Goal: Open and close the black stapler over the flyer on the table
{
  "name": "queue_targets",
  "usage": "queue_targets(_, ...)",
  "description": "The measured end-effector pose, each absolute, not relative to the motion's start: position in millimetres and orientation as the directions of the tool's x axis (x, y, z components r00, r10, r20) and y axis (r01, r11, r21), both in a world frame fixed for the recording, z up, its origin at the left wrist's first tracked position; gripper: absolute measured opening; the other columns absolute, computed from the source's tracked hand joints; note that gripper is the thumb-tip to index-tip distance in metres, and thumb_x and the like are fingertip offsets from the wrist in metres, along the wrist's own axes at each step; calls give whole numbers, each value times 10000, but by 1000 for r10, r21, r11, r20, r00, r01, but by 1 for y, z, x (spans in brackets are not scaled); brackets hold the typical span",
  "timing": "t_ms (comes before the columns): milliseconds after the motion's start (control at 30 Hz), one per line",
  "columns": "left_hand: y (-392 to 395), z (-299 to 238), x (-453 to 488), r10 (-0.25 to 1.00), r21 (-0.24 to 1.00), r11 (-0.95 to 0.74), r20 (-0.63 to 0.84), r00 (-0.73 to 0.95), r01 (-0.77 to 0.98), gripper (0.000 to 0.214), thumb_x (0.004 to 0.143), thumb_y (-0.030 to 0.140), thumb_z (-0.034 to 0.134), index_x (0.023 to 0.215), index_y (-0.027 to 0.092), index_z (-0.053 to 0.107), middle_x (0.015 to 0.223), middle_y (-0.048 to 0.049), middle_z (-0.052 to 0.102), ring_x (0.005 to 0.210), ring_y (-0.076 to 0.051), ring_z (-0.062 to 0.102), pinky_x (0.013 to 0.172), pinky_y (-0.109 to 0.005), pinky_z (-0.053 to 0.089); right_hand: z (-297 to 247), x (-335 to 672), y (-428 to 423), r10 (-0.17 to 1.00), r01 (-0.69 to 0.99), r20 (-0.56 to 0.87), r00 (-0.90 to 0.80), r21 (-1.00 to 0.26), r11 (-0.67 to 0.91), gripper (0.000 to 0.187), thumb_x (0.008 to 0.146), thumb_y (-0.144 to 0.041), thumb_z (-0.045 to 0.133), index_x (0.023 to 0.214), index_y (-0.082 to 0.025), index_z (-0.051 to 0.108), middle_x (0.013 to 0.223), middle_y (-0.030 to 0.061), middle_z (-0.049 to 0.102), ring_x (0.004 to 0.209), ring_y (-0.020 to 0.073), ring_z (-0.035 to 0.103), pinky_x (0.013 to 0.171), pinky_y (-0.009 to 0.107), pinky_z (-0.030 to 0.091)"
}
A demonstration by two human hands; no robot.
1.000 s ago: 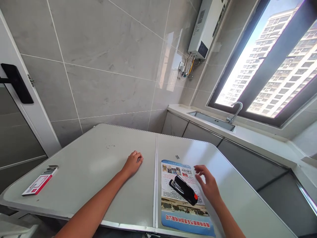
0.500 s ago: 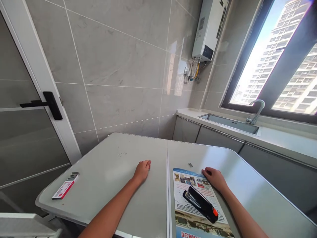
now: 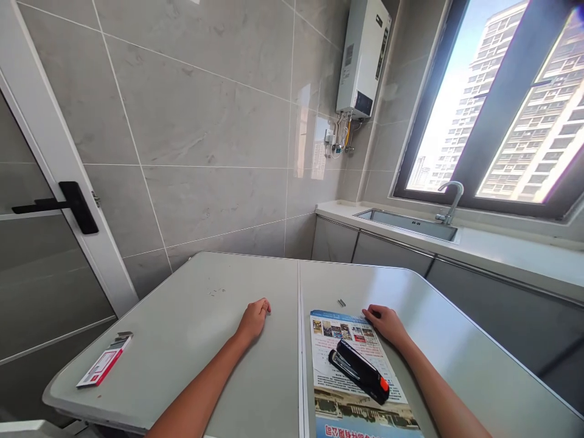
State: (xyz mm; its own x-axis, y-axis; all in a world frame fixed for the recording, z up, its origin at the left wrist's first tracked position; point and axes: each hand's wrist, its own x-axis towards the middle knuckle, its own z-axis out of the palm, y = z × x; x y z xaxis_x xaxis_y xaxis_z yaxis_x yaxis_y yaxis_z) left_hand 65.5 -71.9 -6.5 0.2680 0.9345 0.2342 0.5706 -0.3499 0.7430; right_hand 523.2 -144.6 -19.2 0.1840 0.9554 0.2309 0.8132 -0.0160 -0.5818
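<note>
My left hand (image 3: pixel 254 317) rests on the table's left half, its fingers curled in and nothing visible in them. At the upper right corner of a printed leaflet (image 3: pixel 349 380) lies my right hand (image 3: pixel 384 321), loosely closed, with its fingertips at the paper's edge. A black stapler (image 3: pixel 359 371) with an orange-red end lies slantwise on that leaflet, apart from both hands. Just beyond the leaflet's top edge sits a small strip of staples (image 3: pixel 342 302).
A red and white box (image 3: pixel 104 365) with grey strips at its end lies near the table's left edge. Tiny loose bits (image 3: pixel 217 292) are scattered toward the back. A seam (image 3: pixel 300 340) divides the table (image 3: pixel 182 365). Beyond it stand a sink (image 3: pixel 406 226) and a door (image 3: pixel 104 261).
The camera view has shifted slightly, so the whole scene sits further left. Both hands, the stapler and the leaflet keep their places on the table.
</note>
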Motion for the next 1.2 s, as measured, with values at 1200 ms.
queue_targets(1200,-78,0,69,930,716,-351,189,316,603,436,1021,440,323,754,205,575,635,17,481,632,-165,428,652,-291,293,-20,524,-145,954,813,235,183,-583,-13,467,868,-618,483,623,-229,562,615,18,612,627,192,491,628,309,351)
